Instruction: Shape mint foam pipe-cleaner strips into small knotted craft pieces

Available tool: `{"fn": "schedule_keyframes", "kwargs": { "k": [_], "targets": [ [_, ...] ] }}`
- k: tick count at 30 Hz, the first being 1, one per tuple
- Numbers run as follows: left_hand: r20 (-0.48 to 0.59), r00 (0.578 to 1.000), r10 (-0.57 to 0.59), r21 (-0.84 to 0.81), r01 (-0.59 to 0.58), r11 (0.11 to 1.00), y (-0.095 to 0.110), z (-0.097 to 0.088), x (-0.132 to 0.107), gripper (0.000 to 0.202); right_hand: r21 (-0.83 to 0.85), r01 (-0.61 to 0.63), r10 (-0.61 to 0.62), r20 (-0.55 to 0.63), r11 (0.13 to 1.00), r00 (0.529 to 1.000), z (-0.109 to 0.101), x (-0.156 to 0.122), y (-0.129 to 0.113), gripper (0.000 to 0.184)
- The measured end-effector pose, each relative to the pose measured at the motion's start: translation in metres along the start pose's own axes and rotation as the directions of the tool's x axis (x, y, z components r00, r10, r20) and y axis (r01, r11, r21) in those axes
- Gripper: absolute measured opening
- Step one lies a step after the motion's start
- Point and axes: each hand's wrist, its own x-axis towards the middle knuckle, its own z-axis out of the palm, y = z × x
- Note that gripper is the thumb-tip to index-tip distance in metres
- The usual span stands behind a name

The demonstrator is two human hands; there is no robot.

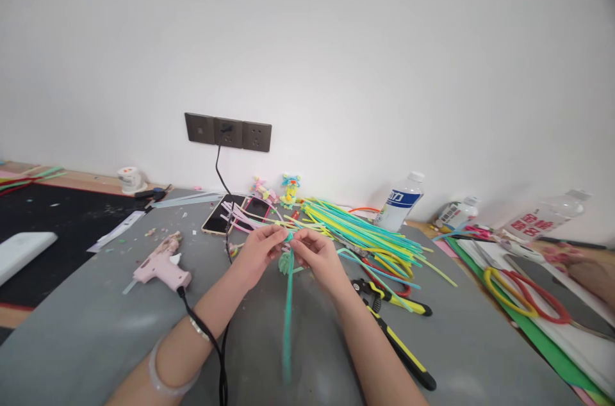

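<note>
My left hand [260, 252] and my right hand [314, 253] meet over the middle of the grey table, fingertips pinched together. Between them they grip a teal pipe cleaner [288, 310], bunched at the fingertips, its long end hanging down towards me. A pale green coiled piece [285, 263] shows just below the fingers; whether it is joined to the pipe cleaner I cannot tell. Just beyond the hands lies a pile of pipe cleaners [365, 233] in yellow, green and blue, and lilac pipe cleaners [240, 217] lie beside a phone [221, 215].
A pink glue gun [163, 265] lies left, its black cord running past my left forearm. Yellow-black pliers [398, 342] lie right. Bottles [400, 201] and two small figures [290, 191] stand along the wall. At far right are scissors [523, 294] and another person's hand [589, 271].
</note>
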Motion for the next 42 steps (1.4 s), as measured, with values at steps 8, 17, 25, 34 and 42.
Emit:
{"fn": "schedule_keyframes", "kwargs": {
  "k": [8, 17, 25, 34, 42],
  "targets": [
    [0.008, 1.000, 0.000, -0.002, 0.001, 1.000, 0.002, 0.004, -0.003, 0.037, 0.158, -0.100, 0.088, 0.083, 0.982, 0.993, 0.005, -0.001, 0.005, 0.034],
    [-0.071, 0.992, 0.107, 0.055, -0.103, 0.993, -0.004, 0.001, 0.001, 0.035, 0.166, -0.109, 0.101, 0.056, 0.980, 0.993, 0.004, 0.001, 0.005, 0.033],
    [0.066, 0.998, -0.012, 0.078, 0.007, 0.997, -0.003, -0.009, 0.007, 0.041, 0.308, -0.075, 0.106, -0.085, 0.949, 0.991, -0.005, 0.003, -0.002, 0.037],
    [0.084, 0.996, 0.028, 0.046, -0.032, 0.998, 0.004, -0.010, 0.002, 0.036, 0.412, -0.055, 0.121, -0.137, 0.910, 0.983, -0.004, 0.004, -0.001, 0.038],
    [-0.038, 0.993, 0.109, 0.042, -0.107, 0.993, 0.005, -0.010, 0.004, 0.033, 0.322, -0.084, 0.105, -0.048, 0.943, 0.993, 0.000, 0.002, -0.001, 0.035]
  ]
}}
